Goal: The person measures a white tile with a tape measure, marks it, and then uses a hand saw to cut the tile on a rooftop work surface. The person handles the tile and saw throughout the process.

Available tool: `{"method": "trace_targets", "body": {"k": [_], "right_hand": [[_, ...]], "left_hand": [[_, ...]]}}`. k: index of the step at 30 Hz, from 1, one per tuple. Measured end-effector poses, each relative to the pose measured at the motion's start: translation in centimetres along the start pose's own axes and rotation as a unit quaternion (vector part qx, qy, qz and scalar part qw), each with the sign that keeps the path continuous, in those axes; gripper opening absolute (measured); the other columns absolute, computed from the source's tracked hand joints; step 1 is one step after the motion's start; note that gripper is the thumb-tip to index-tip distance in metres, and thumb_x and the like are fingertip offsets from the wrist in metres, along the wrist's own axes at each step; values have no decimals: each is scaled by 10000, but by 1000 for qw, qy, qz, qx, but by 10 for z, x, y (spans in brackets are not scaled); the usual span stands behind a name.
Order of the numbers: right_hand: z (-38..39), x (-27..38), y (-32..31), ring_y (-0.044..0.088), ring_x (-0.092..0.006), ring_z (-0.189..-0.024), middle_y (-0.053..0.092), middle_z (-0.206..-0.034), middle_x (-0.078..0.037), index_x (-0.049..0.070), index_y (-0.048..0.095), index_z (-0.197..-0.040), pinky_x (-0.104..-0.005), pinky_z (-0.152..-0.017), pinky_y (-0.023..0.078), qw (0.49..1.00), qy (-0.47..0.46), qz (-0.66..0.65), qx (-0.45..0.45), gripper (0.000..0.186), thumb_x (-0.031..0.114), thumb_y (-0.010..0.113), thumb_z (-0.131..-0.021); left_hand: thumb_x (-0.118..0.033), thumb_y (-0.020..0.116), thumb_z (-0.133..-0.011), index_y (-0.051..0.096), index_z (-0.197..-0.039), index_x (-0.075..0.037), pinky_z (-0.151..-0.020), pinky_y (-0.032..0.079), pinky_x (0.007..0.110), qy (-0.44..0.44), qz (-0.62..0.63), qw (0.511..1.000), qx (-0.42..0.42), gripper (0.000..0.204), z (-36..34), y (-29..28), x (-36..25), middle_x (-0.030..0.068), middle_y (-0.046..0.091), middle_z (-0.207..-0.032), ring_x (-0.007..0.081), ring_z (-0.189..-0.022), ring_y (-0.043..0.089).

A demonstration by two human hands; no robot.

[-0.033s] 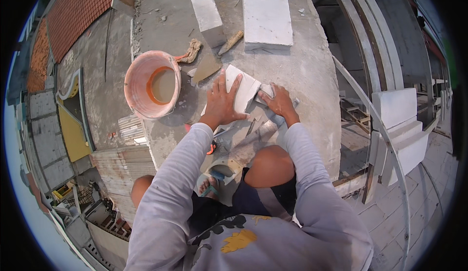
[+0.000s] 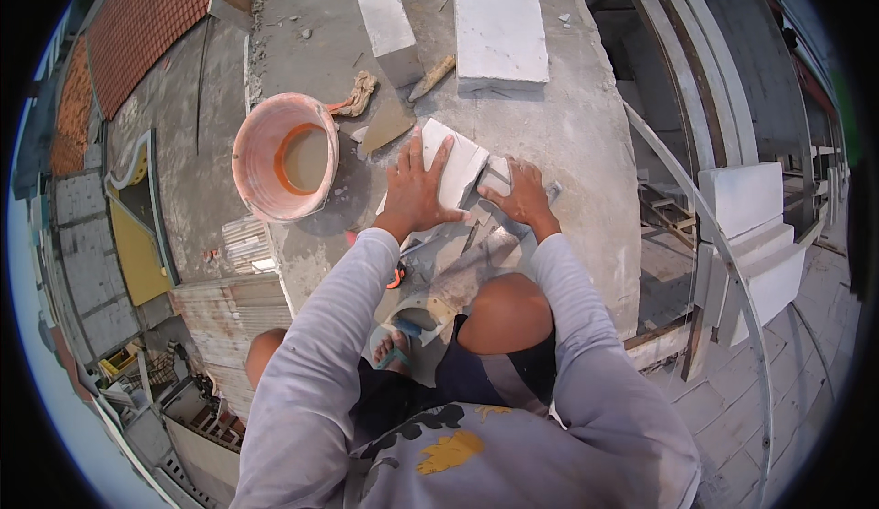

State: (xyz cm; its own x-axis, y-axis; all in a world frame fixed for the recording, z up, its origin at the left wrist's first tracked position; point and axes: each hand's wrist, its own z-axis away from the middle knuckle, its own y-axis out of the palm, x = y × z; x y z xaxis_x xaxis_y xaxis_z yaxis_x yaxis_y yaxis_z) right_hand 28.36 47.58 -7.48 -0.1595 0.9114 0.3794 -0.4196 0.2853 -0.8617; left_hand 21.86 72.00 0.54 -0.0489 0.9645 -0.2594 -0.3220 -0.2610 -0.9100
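My left hand [image 2: 421,190] lies spread over a white block piece [image 2: 458,157], its thumb along the near edge and its fingers over the left side. Against that piece's right end sits a smaller white block piece [image 2: 495,176], with a dark line across it. My right hand [image 2: 526,198] has this smaller piece between thumb and fingers. A trowel [image 2: 389,127] with a wooden handle lies just beyond my left hand. Below my hands, near my knee, is what looks like a hand saw [image 2: 472,264], its blade reaching under the right hand.
A pink bucket [image 2: 286,104] with murky liquid stands at left. Beyond lie a long white block [image 2: 380,5], a square white block [image 2: 501,33] and a wrapped-handled tool [image 2: 360,94]. The concrete slab [image 2: 595,225] drops off on both sides. Stacked white blocks [image 2: 742,202] stand at right.
My right hand has shifted slightly and its thumb has slid down, so more of the small block piece shows. The left hand stays on the larger piece.
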Motion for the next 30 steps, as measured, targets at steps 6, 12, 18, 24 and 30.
{"method": "trace_targets", "body": {"k": [6, 12, 18, 24, 30], "right_hand": [[36, 5, 17, 470, -384, -1447, 538, -1513, -176, 87, 522, -1559, -482, -1140, 480, 998, -47, 16, -45, 987, 258, 987, -706], [67, 6, 20, 379, -430, -1515, 462, -1577, -216, 83, 521, -1562, -511, -1267, 332, 990, -129, -27, -39, 958, 169, 966, -718], [87, 17, 26, 281, -515, -1571, 366, -1645, -322, -1, 466, -1592, -531, -1304, 279, 993, -71, -62, -76, 866, 211, 875, -860], [93, 25, 26, 330, -512, -1547, 369, -1633, -334, -11, 434, -1606, -555, -1283, 301, 994, -50, -92, 26, 815, 307, 795, -948], [91, 26, 27, 330, -465, -1567, 396, -1648, -265, 57, 437, -1625, -650, -1268, 273, 995, -74, 60, -30, 854, 294, 833, -906]], "left_hand": [[-594, 990, -572, 180, -1752, -355, -1163, 363, 660, 14, -22, 1000, 7, 1451, -16, -14, -11, 346, 166, -1739, 569, -1515, 344], [-496, 1026, -555, 368, -1692, -366, -1231, 328, 650, 229, -99, 968, -7, 1320, -86, -61, -22, 298, 236, -1739, 556, -1536, 335], [-328, 1058, -544, 400, -1656, -383, -1285, 324, 580, 369, -157, 916, 2, 1293, -150, -49, -85, 208, 287, -1742, 470, -1536, 372], [-285, 1056, -525, 472, -1601, -397, -1330, 283, 530, 459, -193, 867, 9, 1229, -165, -17, -123, 120, 289, -1763, 413, -1587, 337], [-221, 990, -678, 488, -1599, -337, -1354, 265, 517, 501, -123, 856, -10, 1056, -159, 23, -108, 89, 393, -1717, 346, -1583, 375]]}}
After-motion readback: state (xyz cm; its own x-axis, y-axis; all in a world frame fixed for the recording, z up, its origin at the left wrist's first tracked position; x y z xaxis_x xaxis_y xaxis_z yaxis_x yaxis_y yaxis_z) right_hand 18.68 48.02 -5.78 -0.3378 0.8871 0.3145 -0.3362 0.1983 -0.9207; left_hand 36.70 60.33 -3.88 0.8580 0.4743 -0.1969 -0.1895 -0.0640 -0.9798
